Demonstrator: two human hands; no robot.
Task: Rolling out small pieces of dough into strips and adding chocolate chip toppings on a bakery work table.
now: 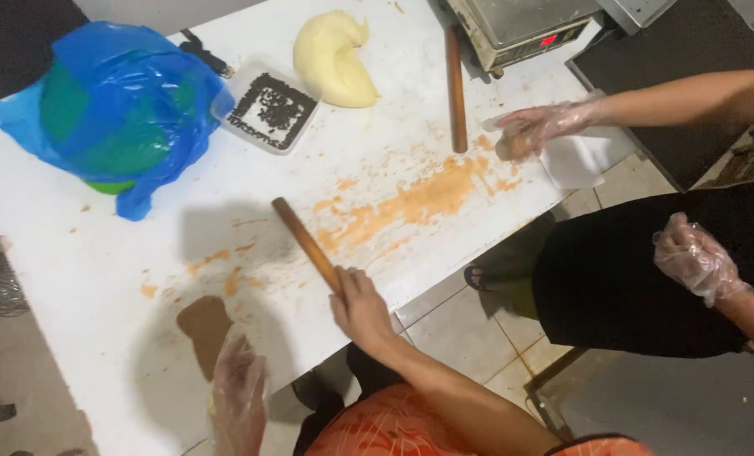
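My right hand (362, 309), bare, grips the near end of a wooden rolling pin (303, 239) that lies slanted on the white table (73, 253). My left hand (238, 395), in a thin clear glove, rests flat with fingers apart at the table's near edge. It holds nothing. Just beyond its fingertips lies a flattened brown piece of dough (202, 328). Part of my orange patterned shirt shows at the bottom.
A co-worker in black stands at the right: one gloved hand (544, 125) presses a small dough piece (512, 146), the other (698, 258) hangs free. Also on the table: orange smears (419, 198), yellow dough (333, 61), second rolling pin (455, 89), blue-bagged green bowl (119, 101), clear tray (271, 110), scale (520, 25).
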